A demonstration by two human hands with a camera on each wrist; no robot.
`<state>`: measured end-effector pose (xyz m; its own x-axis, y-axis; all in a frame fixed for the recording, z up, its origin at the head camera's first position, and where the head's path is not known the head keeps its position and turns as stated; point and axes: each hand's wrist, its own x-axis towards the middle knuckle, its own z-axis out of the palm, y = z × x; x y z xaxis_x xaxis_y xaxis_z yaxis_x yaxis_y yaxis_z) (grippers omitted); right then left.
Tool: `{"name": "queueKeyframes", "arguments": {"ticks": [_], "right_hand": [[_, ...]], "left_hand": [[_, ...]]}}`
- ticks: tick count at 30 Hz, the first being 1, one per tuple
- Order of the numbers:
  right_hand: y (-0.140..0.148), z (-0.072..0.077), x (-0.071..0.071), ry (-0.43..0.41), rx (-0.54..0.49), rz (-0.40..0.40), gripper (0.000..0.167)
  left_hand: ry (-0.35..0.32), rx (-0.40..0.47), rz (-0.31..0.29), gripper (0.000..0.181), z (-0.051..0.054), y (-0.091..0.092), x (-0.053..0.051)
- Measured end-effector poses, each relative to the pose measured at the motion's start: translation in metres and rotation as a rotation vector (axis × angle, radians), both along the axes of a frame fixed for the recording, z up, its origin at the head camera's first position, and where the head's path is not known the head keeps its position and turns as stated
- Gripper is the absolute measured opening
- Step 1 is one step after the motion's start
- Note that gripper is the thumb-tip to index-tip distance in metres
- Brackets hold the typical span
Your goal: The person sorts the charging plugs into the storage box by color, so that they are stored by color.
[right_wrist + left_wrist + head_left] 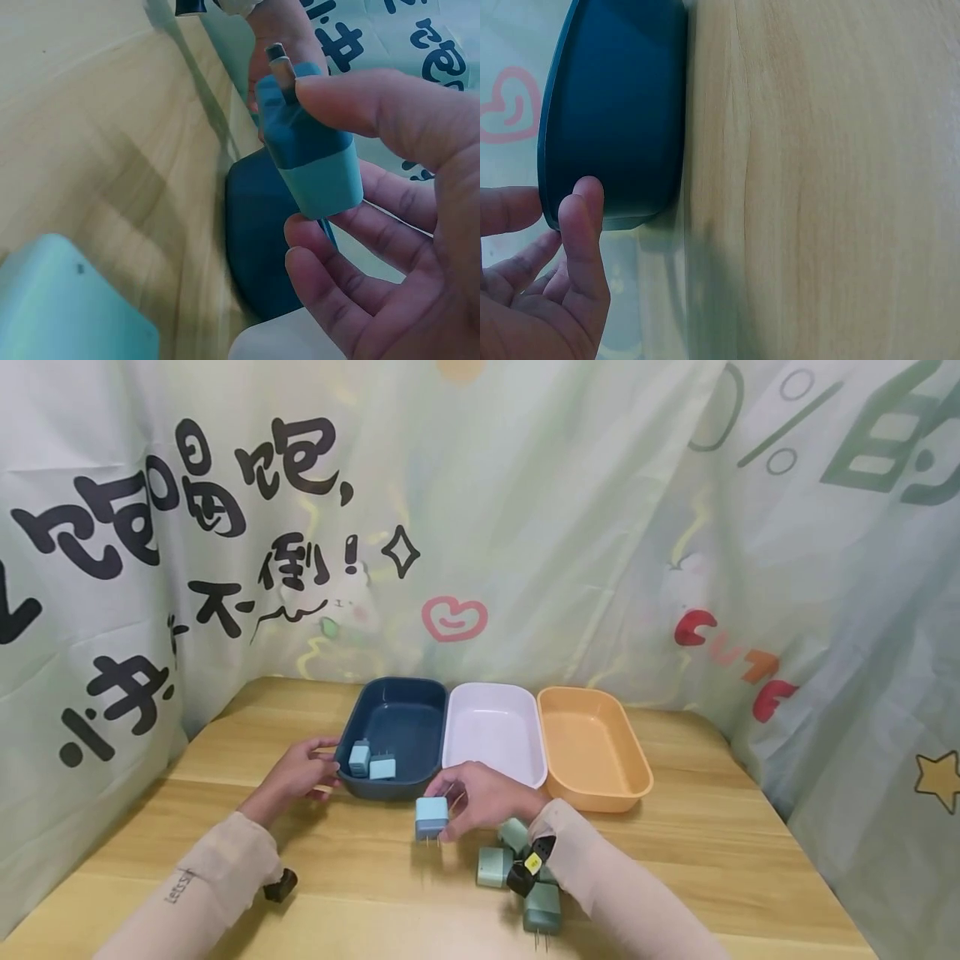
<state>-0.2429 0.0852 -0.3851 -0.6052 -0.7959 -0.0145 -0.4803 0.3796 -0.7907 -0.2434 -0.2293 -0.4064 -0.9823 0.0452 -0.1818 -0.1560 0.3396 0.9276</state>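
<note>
My right hand [480, 797] pinches a two-tone blue plug charger [431, 817] in front of the trays. Its prongs point downward in the head view; in the right wrist view the thumb lies by the prongs and fingertips support the light end [322, 180]. At the left, my left hand [303, 770] holds the near left corner of a dark blue tray [390, 789], thumb and fingers at its rim [544, 150]. Two light blue chargers [382, 767] lie inside that tray. Several greenish chargers [495, 867] sit on the table below my right wrist, partly hidden by it.
A white tray [495, 693] stands against the blue one, with an orange tray [637, 785] on its right. All three rest on a wooden table [360, 893]. Printed curtain cloth [570, 527] hangs behind and along the sides. Black cameras [281, 887] are worn at both wrists.
</note>
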Motion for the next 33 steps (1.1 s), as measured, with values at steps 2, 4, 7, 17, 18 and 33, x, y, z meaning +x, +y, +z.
{"name": "queueKeyframes", "arguments": {"ticks": [2, 4, 7, 17, 18, 33], "right_hand": [[0.0, 0.001, -0.001, -0.007, -0.018, -0.014, 0.047], [-0.001, 0.003, -0.003, -0.018, -0.034, -0.035, 0.047], [-0.001, 0.004, -0.005, -0.039, -0.047, -0.062, 0.047], [-0.004, 0.008, -0.015, -0.078, -0.031, -0.119, 0.05], [-0.005, 0.008, -0.015, -0.074, -0.032, -0.122, 0.051], [-0.015, 0.012, -0.03, -0.052, -0.046, -0.155, 0.049]], "left_hand": [[-0.003, -0.003, 0.0, 0.054, 0.0, 0.0, -0.001], [-0.006, -0.005, 0.005, 0.054, -0.001, 0.0, -0.002], [-0.006, -0.007, 0.004, 0.054, -0.001, -0.001, -0.002], [-0.017, -0.014, 0.012, 0.054, 0.0, -0.001, -0.002], [-0.017, -0.015, 0.013, 0.054, 0.0, -0.001, -0.002], [-0.02, -0.013, 0.018, 0.054, -0.003, -0.002, -0.004]]}}
